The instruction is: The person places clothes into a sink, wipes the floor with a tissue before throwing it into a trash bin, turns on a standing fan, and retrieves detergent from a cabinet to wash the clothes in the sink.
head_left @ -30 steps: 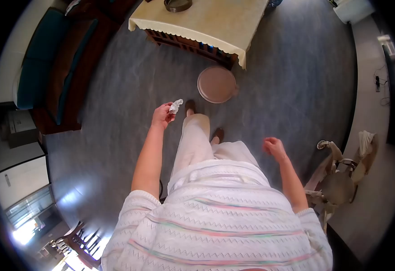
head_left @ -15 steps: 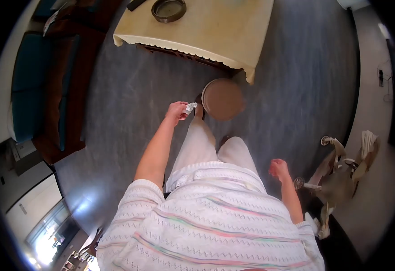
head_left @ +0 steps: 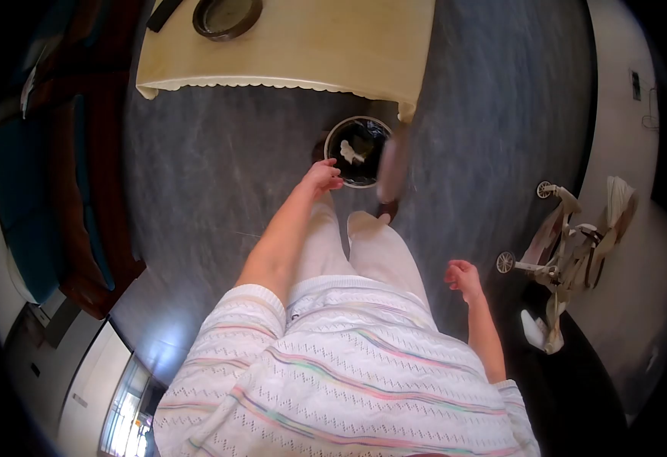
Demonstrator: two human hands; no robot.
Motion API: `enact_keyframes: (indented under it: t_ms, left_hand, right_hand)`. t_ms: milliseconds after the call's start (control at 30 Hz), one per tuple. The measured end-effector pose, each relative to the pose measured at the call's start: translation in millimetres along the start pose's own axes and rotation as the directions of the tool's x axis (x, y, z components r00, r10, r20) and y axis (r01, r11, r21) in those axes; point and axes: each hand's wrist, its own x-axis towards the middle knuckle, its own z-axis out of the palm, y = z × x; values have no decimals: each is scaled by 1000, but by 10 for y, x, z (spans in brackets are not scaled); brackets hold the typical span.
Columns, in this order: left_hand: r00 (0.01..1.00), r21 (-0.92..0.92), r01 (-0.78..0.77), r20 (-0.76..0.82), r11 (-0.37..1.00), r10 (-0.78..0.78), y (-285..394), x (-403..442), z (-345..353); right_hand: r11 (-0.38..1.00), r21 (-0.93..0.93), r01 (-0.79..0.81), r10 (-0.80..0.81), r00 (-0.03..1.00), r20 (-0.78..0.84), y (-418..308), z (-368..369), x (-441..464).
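A round trash can [head_left: 358, 185] with a black liner stands on the floor in front of my feet. Its brown lid [head_left: 393, 169] is swung up on the right side and blurred. A crumpled white tissue [head_left: 350, 152] shows against the dark liner inside the can's mouth. My left hand [head_left: 324, 176] is just beside the near left rim, fingers loosely apart with nothing in them. Low on my right side hangs my right hand [head_left: 463, 277], empty, its fingers slightly bent and apart. One foot is by the can's near right side.
A table with a cream scalloped cloth [head_left: 310, 57] stands beyond the can, bearing a round dark ashtray-like dish [head_left: 227, 15]. To the left is a wooden sofa with teal cushions [head_left: 25, 206]. A folded wheeled stroller-like frame [head_left: 569, 251] stands by the right wall.
The can's lid has swung up from closed. The white tissue has left my left hand, and a tissue now shows in the can. My view has shifted, with the table moving left.
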Motion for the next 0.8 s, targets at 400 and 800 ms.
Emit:
enact_keyframes:
  t_ms: [400, 800]
  left_hand:
    - [880, 193, -127, -431, 973, 201, -134, -398, 368]
    - [884, 711, -273, -80, 648, 460, 405, 124, 2400]
  right_hand:
    - [996, 73, 47, -51, 997, 51, 362, -963, 637]
    - [936, 350, 25, 11, 995, -100, 1020, -2609, 847]
